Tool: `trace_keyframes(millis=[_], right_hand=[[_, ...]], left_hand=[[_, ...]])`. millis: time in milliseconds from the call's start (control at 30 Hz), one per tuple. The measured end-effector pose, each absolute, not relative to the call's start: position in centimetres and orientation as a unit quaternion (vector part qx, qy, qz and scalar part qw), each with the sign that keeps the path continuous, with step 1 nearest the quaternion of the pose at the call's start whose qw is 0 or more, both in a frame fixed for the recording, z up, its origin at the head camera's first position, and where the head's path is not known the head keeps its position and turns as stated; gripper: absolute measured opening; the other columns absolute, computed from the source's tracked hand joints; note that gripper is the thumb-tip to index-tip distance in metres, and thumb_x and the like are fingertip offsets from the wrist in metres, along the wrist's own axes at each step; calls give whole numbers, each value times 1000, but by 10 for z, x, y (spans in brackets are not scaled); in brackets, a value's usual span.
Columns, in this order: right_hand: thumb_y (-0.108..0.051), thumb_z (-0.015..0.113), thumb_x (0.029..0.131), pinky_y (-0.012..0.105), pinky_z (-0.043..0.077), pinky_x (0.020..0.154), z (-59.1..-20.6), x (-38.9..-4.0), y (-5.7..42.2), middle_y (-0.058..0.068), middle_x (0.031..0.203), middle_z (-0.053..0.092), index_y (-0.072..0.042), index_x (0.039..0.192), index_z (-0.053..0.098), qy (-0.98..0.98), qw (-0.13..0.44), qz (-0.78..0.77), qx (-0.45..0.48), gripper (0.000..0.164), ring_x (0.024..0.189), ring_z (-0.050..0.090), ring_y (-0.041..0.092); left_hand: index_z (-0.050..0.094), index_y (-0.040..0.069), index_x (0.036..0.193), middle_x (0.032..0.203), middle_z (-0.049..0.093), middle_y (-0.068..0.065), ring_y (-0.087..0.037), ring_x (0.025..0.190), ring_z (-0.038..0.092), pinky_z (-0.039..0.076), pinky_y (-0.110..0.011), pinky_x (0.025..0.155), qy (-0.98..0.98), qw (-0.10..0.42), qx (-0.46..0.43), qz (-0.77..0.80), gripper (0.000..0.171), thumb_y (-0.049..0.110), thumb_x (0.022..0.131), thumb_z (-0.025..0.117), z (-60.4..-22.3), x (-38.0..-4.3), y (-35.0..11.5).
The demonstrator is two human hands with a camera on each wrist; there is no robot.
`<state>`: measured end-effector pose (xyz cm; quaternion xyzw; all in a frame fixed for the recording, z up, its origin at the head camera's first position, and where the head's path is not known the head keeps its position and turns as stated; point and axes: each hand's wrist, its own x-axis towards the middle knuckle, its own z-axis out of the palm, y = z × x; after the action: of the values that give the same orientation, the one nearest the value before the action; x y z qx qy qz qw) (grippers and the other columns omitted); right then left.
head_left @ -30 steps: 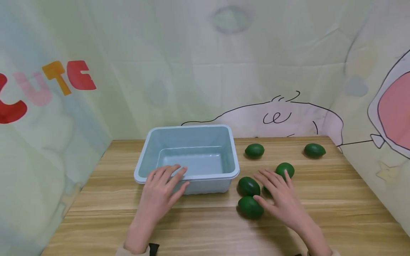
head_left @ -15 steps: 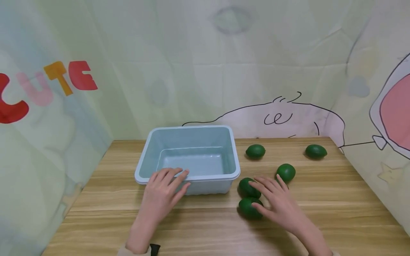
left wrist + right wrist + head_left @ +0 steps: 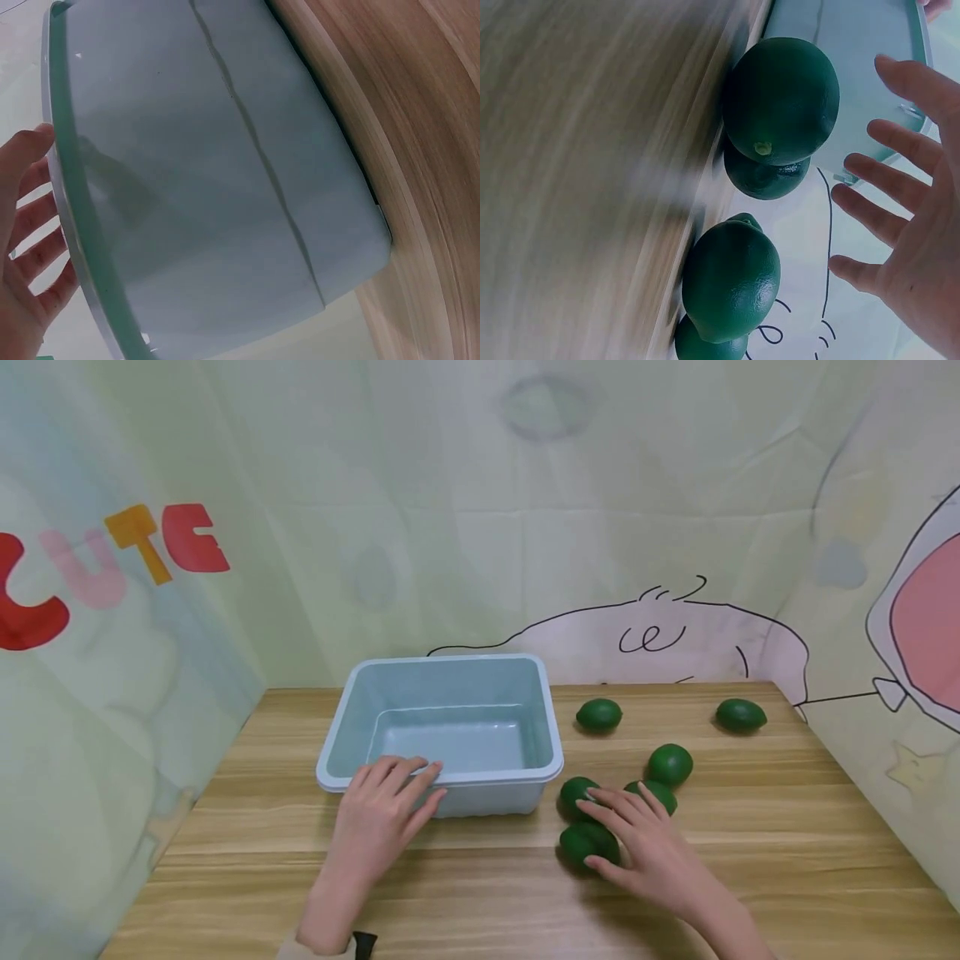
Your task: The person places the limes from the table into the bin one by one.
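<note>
1. Right hand (image 3: 651, 852): open, fingers spread and slightly bent, thumb out to the left. It hovers over the near limes; the right wrist view shows the fingertips apart from them. The forearm reaches in from the near right, angled far and left.
2. Left hand (image 3: 378, 810): loose and open, fingers laid over the tub's near rim toward its left part, thumb outside against or just beside the rim. The forearm comes in from the near side, angled far and slightly right. A pale sleeve (image 3: 315, 951) and a dark strap (image 3: 364, 945) show at the wrist.
3. Under and beside the right hand: the nearest lime (image 3: 583, 845), by the thumb; a second lime (image 3: 575, 797), just far of it, partly behind the fingers; a third lime (image 3: 655, 797), to the right, partly hidden by the hand.
4. Just far of the third sits a fourth lime (image 3: 670, 766).
5. Farther out, a fifth lime (image 3: 599, 716) lies right of the tub, and a sixth lime (image 3: 740, 716) at the far right.
6. Tub (image 3: 495, 775): pale blue, upright, left of the limes on the wood-grain table (image 3: 480, 893).
7. Backdrop (image 3: 420, 577): colourful letters (image 3: 137, 531) at the left read "CUTE", the C cut by the frame edge.
</note>
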<state>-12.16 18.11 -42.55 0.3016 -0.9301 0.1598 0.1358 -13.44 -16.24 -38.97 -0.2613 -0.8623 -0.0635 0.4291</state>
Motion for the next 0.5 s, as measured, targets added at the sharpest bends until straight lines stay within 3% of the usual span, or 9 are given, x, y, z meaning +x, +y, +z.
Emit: trace_keyframes(millis=[500], right_hand=[[-43,77,78,50,45,101,-427,-117,179,1,142,51,-28,137,52,-941,74,170,283,66,129,51,23]], left_hand=[[75,14,100,86,70,0,-22,82,61,46,-35,66,-855,439,-263,-87,35,38,99,49,-392,-135,-161]])
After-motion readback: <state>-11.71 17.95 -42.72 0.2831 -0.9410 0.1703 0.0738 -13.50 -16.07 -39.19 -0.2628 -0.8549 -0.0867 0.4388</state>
